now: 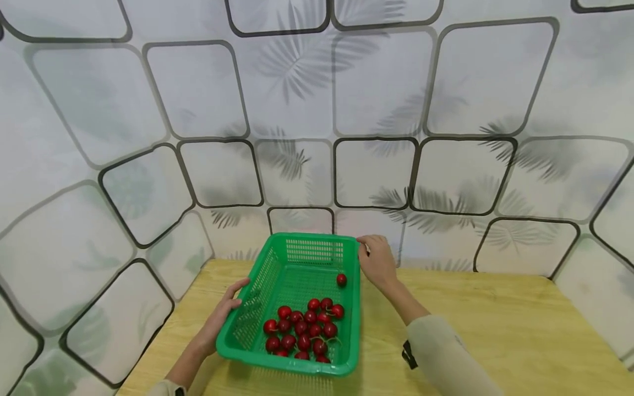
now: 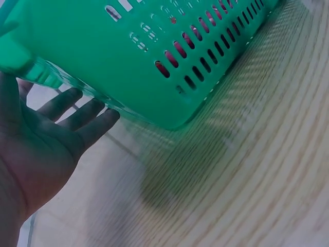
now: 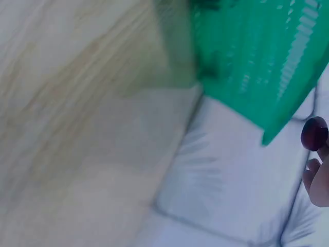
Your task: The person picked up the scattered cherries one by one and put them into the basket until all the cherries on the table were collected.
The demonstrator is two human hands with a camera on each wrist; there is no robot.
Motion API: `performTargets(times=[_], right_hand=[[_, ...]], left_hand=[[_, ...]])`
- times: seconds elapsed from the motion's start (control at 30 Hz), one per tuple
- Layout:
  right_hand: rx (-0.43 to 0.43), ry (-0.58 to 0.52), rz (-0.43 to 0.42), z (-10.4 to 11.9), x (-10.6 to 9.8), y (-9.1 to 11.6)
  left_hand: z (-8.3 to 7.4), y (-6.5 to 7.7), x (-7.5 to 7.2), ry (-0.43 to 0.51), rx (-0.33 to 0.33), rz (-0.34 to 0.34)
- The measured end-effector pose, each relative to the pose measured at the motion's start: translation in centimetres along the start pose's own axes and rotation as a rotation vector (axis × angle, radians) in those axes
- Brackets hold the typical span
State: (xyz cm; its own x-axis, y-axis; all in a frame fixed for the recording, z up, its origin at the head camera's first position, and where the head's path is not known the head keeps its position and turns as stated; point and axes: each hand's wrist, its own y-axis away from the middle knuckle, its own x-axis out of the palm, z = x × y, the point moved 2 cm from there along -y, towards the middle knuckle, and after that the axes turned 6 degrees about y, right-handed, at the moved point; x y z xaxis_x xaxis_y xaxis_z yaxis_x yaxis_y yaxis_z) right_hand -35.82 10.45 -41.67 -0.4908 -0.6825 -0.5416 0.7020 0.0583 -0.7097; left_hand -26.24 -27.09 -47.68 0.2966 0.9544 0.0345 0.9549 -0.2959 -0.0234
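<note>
A green plastic basket [image 1: 292,278] with slotted sides stands on the wooden table, and many red cherries [image 1: 301,328] are bunched in its near half. One lone cherry [image 1: 342,280] lies apart by the right wall. On the basket's left side, my left hand [image 1: 220,319] is at the rim; the left wrist view shows its fingers [image 2: 85,116] extended beside the green wall. Just outside the far right corner is my right hand [image 1: 378,261]. In the right wrist view, its fingertips pinch a dark red cherry [image 3: 314,134]; most of that hand is out of frame there.
The light wooden table [image 1: 475,319] extends to the right of the basket. Behind it rises a pale wall covering [image 1: 297,110] with rounded outlines and leaf prints, close to the basket's far end. A similar covering flanks the left side.
</note>
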Motion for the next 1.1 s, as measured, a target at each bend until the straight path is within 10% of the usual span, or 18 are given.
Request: performTargets(times=[0.27, 0.6, 0.8, 1.1], right_hand=[[-0.203, 0.139, 0.397, 6.2, 2.3, 0.4], [-0.257, 0.592, 0.785, 6.2, 4.7, 3.0], [-0.241, 0.540, 0.765, 6.0, 4.0, 3.2], [-0.050, 0.098, 0.479, 4.4, 1.1, 1.1]], left_hand=[[0.0, -0.2, 0.3, 0.026, -0.012, -0.052], [0.4, -0.9, 1.3, 0.050, -0.010, -0.033], [0.5, -1.3, 1.5, 0.065, -0.013, -0.023], [0.1, -1.8, 0.7, 0.048, -0.021, -0.062]])
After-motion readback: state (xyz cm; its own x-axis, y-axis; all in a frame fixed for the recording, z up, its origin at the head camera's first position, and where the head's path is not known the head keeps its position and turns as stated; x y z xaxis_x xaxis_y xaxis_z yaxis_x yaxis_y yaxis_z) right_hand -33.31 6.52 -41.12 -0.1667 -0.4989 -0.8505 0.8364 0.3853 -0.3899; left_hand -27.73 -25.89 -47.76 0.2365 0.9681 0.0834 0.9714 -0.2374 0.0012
